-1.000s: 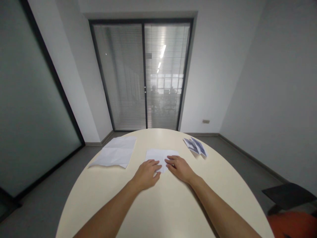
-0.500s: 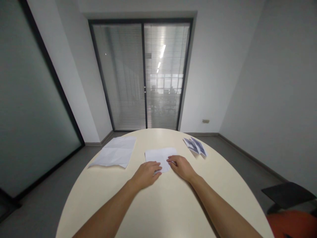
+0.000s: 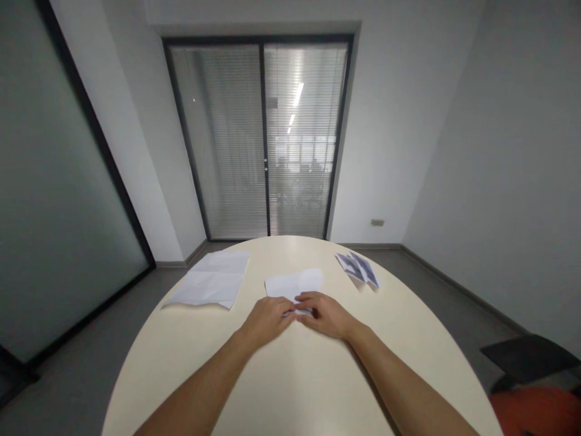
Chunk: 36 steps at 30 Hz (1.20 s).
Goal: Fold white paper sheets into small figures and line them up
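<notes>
Smooth cream table (image 3: 290,381), matte, edge curved. At its middle, a small white paper (image 3: 290,283): thin, plain, its far right corner rounded in outline, its far left corner crisp. To the left, well apart, a larger white sheet (image 3: 211,278), creased in a grid, near edge slightly wavy. To the right, a folded printed piece (image 3: 357,267), blue-grey and white, its panels set at angles.

The small paper lies just beyond the hands, its near part beneath the fingers. Left hand (image 3: 269,318) and right hand (image 3: 327,313) half-curled, fingertips close together over the near edge, the right thumb on the near side. Fingertips small and overlapping here; cannot tell whether either one pinches the paper.
</notes>
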Each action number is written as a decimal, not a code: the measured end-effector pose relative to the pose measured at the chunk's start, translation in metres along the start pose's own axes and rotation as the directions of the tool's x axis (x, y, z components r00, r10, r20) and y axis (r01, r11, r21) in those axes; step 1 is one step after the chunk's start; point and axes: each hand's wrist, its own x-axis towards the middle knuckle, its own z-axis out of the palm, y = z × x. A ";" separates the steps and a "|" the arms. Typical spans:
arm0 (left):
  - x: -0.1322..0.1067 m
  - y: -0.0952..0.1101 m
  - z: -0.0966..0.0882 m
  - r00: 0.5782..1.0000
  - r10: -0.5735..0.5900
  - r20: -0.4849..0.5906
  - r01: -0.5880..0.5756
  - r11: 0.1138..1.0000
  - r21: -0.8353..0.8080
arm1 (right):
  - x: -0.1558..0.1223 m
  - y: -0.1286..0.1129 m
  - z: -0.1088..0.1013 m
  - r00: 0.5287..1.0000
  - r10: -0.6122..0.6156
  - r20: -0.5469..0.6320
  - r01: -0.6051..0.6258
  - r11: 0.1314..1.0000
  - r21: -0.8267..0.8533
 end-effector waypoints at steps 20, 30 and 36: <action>0.000 -0.006 0.001 0.963 -0.265 -0.040 0.266 0.963 0.033 | 0.001 0.005 -0.005 0.994 0.105 -0.033 -0.104 0.994 0.014; 0.001 -0.010 0.008 0.950 -0.306 -0.058 0.309 0.949 0.064 | 0.003 0.000 -0.004 0.988 0.152 -0.030 -0.150 0.987 0.062; 0.000 -0.015 0.012 0.965 -0.246 -0.093 0.250 0.967 0.037 | 0.002 0.000 0.002 0.986 0.165 -0.024 -0.160 0.975 0.154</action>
